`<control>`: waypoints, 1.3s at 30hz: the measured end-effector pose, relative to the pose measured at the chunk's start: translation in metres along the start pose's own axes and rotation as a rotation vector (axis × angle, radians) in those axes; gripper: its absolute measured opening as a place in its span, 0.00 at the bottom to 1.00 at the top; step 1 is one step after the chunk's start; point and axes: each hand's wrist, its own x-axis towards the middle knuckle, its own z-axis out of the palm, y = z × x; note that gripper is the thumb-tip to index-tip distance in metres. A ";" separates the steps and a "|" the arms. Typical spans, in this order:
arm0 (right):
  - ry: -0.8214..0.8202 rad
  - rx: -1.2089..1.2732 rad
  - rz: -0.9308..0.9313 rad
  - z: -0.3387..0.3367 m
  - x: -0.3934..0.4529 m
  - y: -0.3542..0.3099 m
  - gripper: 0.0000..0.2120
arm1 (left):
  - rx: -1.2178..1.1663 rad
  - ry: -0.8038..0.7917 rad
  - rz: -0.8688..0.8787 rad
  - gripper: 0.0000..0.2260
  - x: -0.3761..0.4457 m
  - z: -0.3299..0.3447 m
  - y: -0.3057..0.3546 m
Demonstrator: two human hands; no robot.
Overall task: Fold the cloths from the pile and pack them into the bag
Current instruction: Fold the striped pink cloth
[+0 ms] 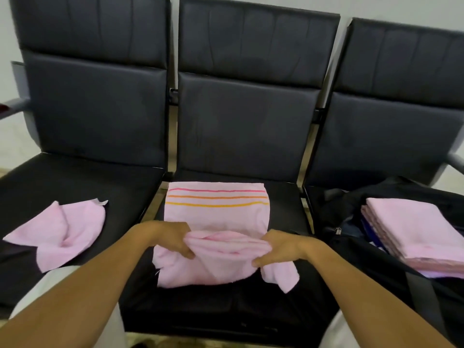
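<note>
- Pink cloth w/ 3 stripes [217, 212] lies on middle seat [283, 209] of a 3-seat black bench, striped end toward backrest, near edge bunched up.
- Left hand [173, 238] pinches the bunched fold at its left end, fingers curled round fabric.
- Right hand [278, 247] grips same fold at right end; a loose corner hangs below it.
- Crumpled pink cloth [62, 232] on left seat [75, 182], unfolded, well apart from hands.
- Dark bag [351, 209] open on right seat; stack of folded pink cloths [416, 229] sits in it.

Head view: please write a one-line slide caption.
Both hands fold a pink striped cloth on a black seat.
</note>
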 end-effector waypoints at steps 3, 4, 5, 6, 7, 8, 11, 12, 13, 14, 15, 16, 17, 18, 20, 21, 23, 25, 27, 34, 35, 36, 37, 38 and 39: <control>0.157 0.061 -0.044 -0.005 -0.002 0.001 0.12 | -0.095 0.102 0.058 0.07 -0.005 -0.003 -0.004; 0.198 0.079 -0.059 -0.007 -0.003 -0.001 0.08 | -0.122 0.130 0.073 0.06 -0.007 -0.004 -0.005; 0.228 0.098 -0.075 -0.009 -0.004 -0.002 0.07 | -0.153 0.143 0.085 0.06 -0.009 -0.005 -0.006; 0.236 0.130 -0.089 -0.010 -0.007 -0.005 0.08 | -0.188 0.142 0.103 0.07 -0.011 -0.005 -0.007; 0.237 0.167 -0.103 -0.011 -0.010 -0.006 0.10 | -0.224 0.136 0.132 0.10 -0.012 -0.005 -0.008; 0.226 0.205 -0.116 -0.011 -0.013 -0.008 0.11 | -0.261 0.127 0.160 0.16 -0.014 -0.005 -0.008; 0.156 0.268 -0.122 -0.009 -0.024 -0.012 0.12 | -0.345 0.092 0.204 0.23 -0.025 -0.004 -0.004; 0.127 0.276 -0.115 -0.008 -0.027 -0.012 0.13 | -0.373 0.057 0.207 0.23 -0.028 -0.004 -0.003; 0.090 0.284 -0.106 -0.007 -0.030 -0.012 0.14 | -0.399 0.006 0.206 0.24 -0.033 -0.004 -0.002; 0.042 0.289 -0.096 -0.006 -0.033 -0.012 0.15 | -0.415 -0.058 0.197 0.24 -0.037 -0.004 -0.003; -0.005 0.302 -0.086 -0.004 -0.036 -0.011 0.15 | -0.422 -0.133 0.180 0.23 -0.042 -0.003 -0.003; -0.048 0.321 -0.078 -0.003 -0.040 -0.011 0.14 | -0.429 -0.208 0.161 0.20 -0.046 -0.002 -0.005; -0.091 0.342 -0.076 -0.001 -0.044 -0.010 0.14 | -0.435 -0.272 0.143 0.17 -0.050 -0.001 -0.005; -0.127 0.351 -0.082 0.001 -0.047 -0.009 0.14 | -0.438 -0.313 0.132 0.15 -0.054 0.001 -0.004; -0.124 0.341 -0.083 0.004 -0.052 -0.010 0.17 | -0.455 -0.319 0.137 0.12 -0.061 0.005 -0.003; -0.098 0.348 -0.077 0.005 -0.053 -0.010 0.19 | -0.476 -0.290 0.142 0.11 -0.063 0.006 -0.003; -0.045 0.373 -0.055 0.006 -0.054 -0.011 0.20 | -0.547 -0.219 0.148 0.14 -0.067 0.008 -0.002; -0.013 0.386 -0.040 0.006 -0.056 -0.014 0.19 | -0.619 -0.192 0.139 0.18 -0.069 0.009 -0.004; -0.012 0.377 -0.026 0.009 -0.058 -0.017 0.20 | -0.625 -0.194 0.117 0.18 -0.069 0.011 -0.008; -0.255 0.363 0.038 0.021 -0.067 -0.017 0.22 | -0.513 -0.415 0.054 0.18 -0.079 0.028 -0.019; -0.251 0.361 0.043 0.021 -0.067 -0.016 0.24 | -0.526 -0.413 0.057 0.18 -0.080 0.030 -0.019; -0.238 0.363 0.045 0.021 -0.068 -0.016 0.25 | -0.542 -0.408 0.060 0.19 -0.081 0.032 -0.020; -0.219 0.369 0.042 0.022 -0.067 -0.016 0.25 | -0.559 -0.404 0.064 0.19 -0.081 0.033 -0.021; -0.193 0.376 0.039 0.022 -0.067 -0.015 0.23 | -0.573 -0.403 0.068 0.20 -0.081 0.034 -0.022; -0.172 0.385 0.039 0.022 -0.067 -0.015 0.21 | -0.587 -0.394 0.069 0.20 -0.080 0.034 -0.023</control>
